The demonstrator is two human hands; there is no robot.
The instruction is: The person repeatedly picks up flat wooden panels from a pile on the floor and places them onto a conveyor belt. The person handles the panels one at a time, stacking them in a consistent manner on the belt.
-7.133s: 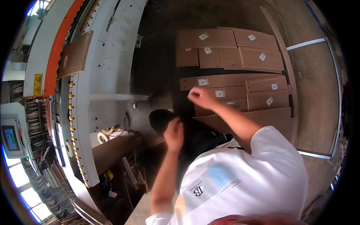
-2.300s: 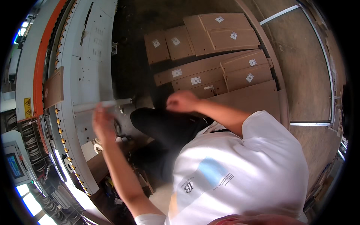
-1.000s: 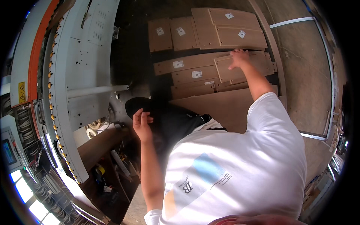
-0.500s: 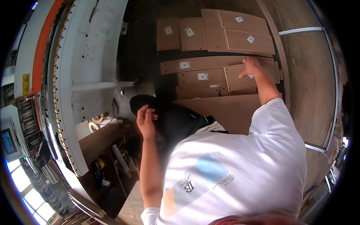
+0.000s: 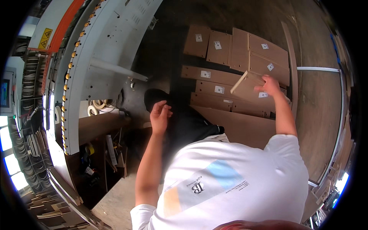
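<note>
My right hand (image 5: 270, 85) grips the edge of a small brown board (image 5: 245, 85), whose far left corner is tilted up off the stack. A white label (image 5: 263, 94) shows below my fingers. Under and beside it lie long brown boards (image 5: 214, 77) with labels and small drilled holes. My left hand (image 5: 161, 115) hangs in the air over my dark trousers, its fingers loosely bent and apart with nothing in them.
Flat brown panels (image 5: 220, 46) lie farther off, and a large brown panel (image 5: 241, 124) lies nearest my body. A grey machine (image 5: 111, 42) with yellow rollers stands at left, above a dark shelf (image 5: 96, 153) holding tools. A long strip (image 5: 290, 73) runs along the right.
My right hand has lifted the small board's far edge, tilting it off the stack. My left hand stays raised, its fingers a little more bent. The whole view has shifted and turned slightly.
</note>
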